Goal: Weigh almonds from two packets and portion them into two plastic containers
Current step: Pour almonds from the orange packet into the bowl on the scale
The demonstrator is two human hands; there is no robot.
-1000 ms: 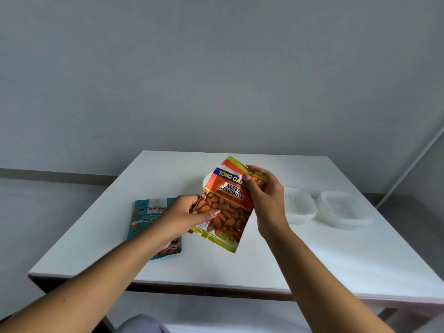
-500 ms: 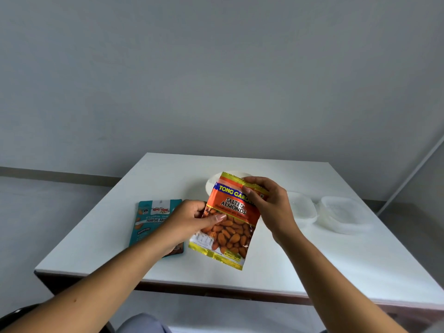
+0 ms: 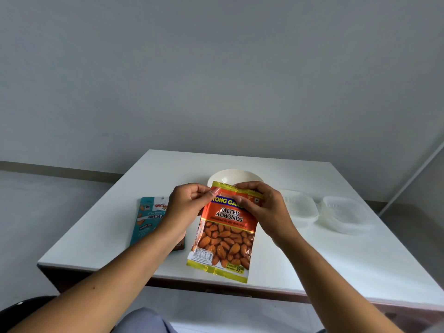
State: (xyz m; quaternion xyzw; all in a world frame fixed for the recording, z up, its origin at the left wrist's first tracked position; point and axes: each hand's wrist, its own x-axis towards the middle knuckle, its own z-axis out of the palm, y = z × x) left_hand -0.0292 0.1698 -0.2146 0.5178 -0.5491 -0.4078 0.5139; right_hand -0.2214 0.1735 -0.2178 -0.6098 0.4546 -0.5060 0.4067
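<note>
Grey walls stand behind a white table (image 3: 336, 255). Above its near edge, the left hand (image 3: 187, 207) and right hand (image 3: 264, 207) pinch the top corners of an orange almond packet (image 3: 223, 239), which hangs upright between them. Under the left forearm lies a teal packet (image 3: 147, 219). Behind the hands sits a white bowl (image 3: 234, 176). Beyond the right hand stand 2 clear containers (image 3: 300, 207), side by side.

Left hand (image 3: 189, 207) was shifted from the mid-left edge of the orange packet (image 3: 223, 239) up to its top left corner, now pinched opposite the right hand (image 3: 266, 207). Packet was swung from tilted to near upright and lowered.
</note>
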